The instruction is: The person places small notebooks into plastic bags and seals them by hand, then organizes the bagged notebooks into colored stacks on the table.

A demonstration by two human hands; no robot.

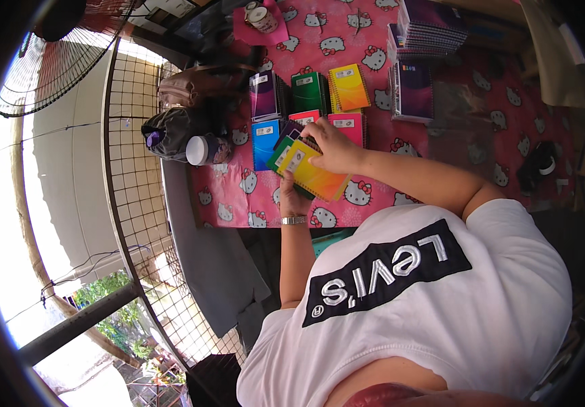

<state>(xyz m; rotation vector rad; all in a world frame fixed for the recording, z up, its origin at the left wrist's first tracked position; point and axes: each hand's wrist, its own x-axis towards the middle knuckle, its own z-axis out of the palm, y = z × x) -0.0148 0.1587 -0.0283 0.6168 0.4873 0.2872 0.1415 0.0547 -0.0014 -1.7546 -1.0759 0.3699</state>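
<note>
The person's left hand [294,198] came up from below, a metal watch at its wrist, and gripped from underneath a fanned bundle of small spiral notebooks [306,166]. Three could be counted in the fan: a yellow-orange one on top, a green one beneath it, and a purple one at the back; whether more lay hidden among them could not be told. The right hand [333,146] rested on the upper edge of that bundle, fingers curled closed over the top notebooks. The bundle was held just above the near part of the bench [238,197], which was covered by a pink cloth with a white cartoon-cat pattern.

Laid out on the cloth beyond the hands were six more piles of small notebooks in two rows: purple [264,96], green [308,91] and yellow [348,87] in the far row, and blue [265,142], red [306,117] and pink [348,127] in the near one, the last two partly covered by the hands. To the right stood one purple notebook pile [412,91], and behind it a taller stack of purple-covered notebooks [428,30]. One patterned mug [262,17] sat on a pink mat at the far edge. Two bags, one brown [190,85] and one dark [170,132], lay at the bench's left end, with one white-lidded jar [204,149] touching the dark bag. One fan [55,61] stood at upper left.
</note>
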